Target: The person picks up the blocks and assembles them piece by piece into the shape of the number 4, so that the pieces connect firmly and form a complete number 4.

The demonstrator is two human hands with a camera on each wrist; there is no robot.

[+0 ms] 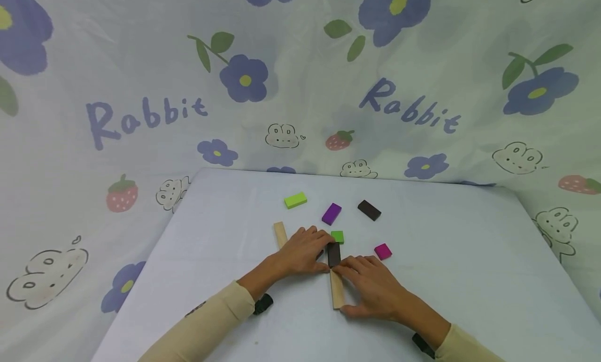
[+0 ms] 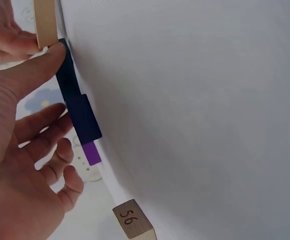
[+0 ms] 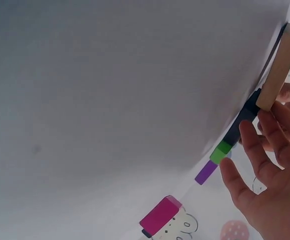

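Observation:
My left hand point(image 1: 306, 251) spans a black block point(image 1: 334, 254), thumb at its near end and index finger by its far end. In the left wrist view the thumb touches this dark block point(image 2: 69, 75). A small green block point(image 1: 337, 237) lies just beyond it. My right hand point(image 1: 373, 290) holds a plain wooden block point(image 1: 337, 290) lengthwise, thumb at the near end and fingers at the far end. The wooden block point(image 3: 278, 70) lies end-on to the black one, touching or nearly so. Another dark block point(image 1: 320, 254) is partly hidden by the left hand.
Beyond the hands lie a lime block point(image 1: 295, 200), a purple block point(image 1: 331, 214) and another black block point(image 1: 369, 210). A magenta block point(image 1: 383, 251) sits to the right. Left of the left hand is a wooden block point(image 1: 280, 235), marked 56 in the left wrist view. Patterned cloth point(image 1: 291, 101) hangs behind the white table point(image 1: 446, 237).

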